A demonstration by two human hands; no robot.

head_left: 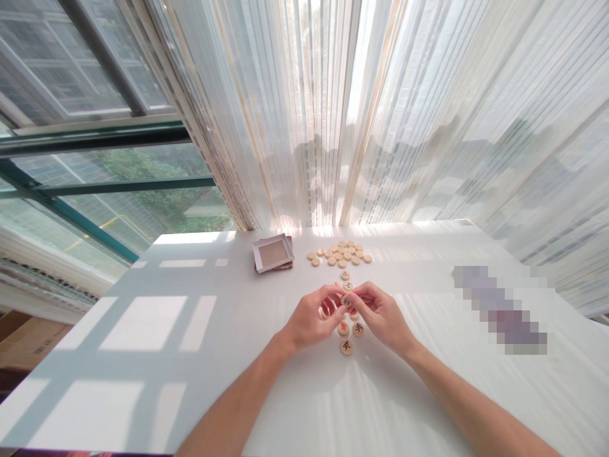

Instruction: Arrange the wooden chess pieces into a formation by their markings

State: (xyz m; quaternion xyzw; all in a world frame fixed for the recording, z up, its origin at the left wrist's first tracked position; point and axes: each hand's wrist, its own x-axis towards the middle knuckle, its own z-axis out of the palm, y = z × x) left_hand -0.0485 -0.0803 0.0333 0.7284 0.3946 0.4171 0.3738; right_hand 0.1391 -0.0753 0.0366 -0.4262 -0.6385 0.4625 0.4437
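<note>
Between the fingertips of my left hand (311,318) and my right hand (384,315) is a round wooden Chinese chess piece (346,303) with a black character facing up. Both hands are closed in a pinch on it, above the white table. Just below them lie a red-marked piece (343,328), a black-marked piece (358,329) beside it, and another black-marked piece (346,346) nearer to me. Beyond the fingers, two more pieces show, one farther off (345,275) and one closer (348,286). More pieces are partly hidden behind my hands.
Several blank-looking chess pieces (342,254) lie in a loose cluster toward the table's far edge. Left of them is a shallow open box (273,254). A pixelated object (502,311) lies at right. Sheer curtains (333,127) hang behind the white table (228,374).
</note>
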